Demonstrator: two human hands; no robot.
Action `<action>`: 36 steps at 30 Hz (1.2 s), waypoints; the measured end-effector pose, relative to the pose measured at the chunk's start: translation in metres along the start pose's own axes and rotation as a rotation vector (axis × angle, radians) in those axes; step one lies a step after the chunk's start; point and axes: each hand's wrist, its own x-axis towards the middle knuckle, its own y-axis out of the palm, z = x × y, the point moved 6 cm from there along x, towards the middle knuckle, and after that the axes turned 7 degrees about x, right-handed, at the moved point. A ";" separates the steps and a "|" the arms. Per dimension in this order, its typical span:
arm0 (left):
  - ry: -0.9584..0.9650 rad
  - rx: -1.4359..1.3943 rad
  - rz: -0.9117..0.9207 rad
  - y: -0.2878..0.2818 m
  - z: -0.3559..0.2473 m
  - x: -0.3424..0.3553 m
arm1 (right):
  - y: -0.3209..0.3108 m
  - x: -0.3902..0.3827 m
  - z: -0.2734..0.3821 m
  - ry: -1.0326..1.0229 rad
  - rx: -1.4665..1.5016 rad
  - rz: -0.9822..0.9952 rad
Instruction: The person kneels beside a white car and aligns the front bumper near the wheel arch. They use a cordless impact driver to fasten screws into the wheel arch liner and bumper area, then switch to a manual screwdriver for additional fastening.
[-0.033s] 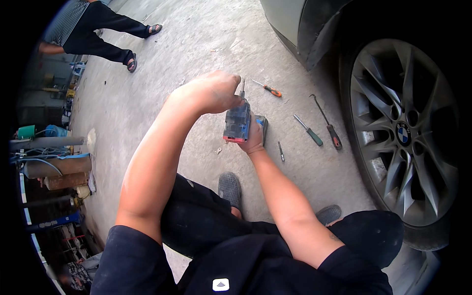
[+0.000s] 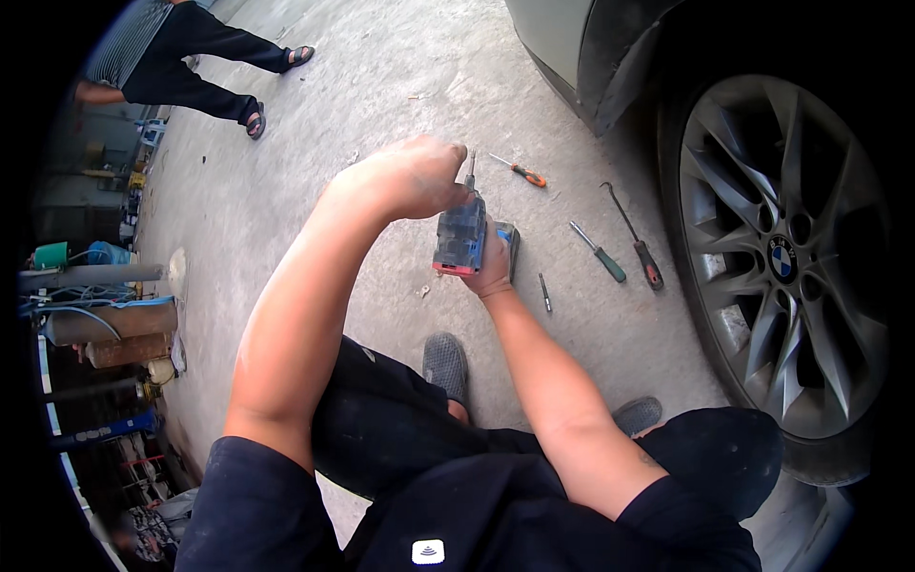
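Observation:
A blue and black cordless impact driver (image 2: 460,236) with a red rear edge is held above the concrete floor, its bit (image 2: 472,164) pointing away from me. My right hand (image 2: 494,262) is wrapped round its handle, and the battery shows beyond the fingers. At the front end, my left hand (image 2: 426,178) curls closed about the bit and the nose of the driver; the back of the hand hides most of its fingers. Beyond the bit, an orange and black screwdriver (image 2: 529,175) lies on the floor.
On the floor to the right lie a green-handled tool (image 2: 610,265), a hooked pick (image 2: 648,265) and a loose bit (image 2: 545,294). A car wheel (image 2: 782,257) stands at the right. Another person (image 2: 205,62) is at the far left, near cluttered equipment (image 2: 110,324).

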 end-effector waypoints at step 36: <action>-0.095 -0.562 -0.030 0.395 0.102 0.044 | 0.006 -0.028 -0.096 0.486 0.784 -0.004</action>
